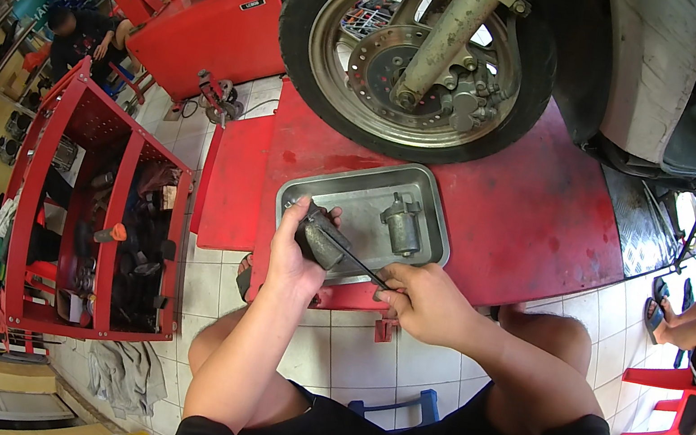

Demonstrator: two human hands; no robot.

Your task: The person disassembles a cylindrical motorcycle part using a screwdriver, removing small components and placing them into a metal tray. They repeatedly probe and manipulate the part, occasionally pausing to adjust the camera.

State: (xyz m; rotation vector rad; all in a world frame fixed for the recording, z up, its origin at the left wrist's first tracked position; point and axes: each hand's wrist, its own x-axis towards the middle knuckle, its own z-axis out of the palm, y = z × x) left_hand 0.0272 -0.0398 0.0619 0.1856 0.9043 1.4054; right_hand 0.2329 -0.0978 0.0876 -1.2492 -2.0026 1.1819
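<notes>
My left hand [297, 253] is wrapped round a grey metal cylinder [323, 243] that looks like a starter motor, tilted over the left part of a metal tray [445, 224]. A screwdriver [361, 265] is gripped in my right hand [427, 305]. Its thin dark shaft reaches up and left to the cylinder's side; fingers hide the handle, and the exact contact of its tip is unclear. A second, similar motor [403, 228] with a mounting lug stands or lies in the right half of the tray.
The tray rests on a red platform [541, 207] under a scooter's front wheel [301, 55]. At left stands a red tool cart [121, 227] with dark parts inside. A blue stool [404, 409] is below me, a red chair [666, 395] at right. Other people sit nearby.
</notes>
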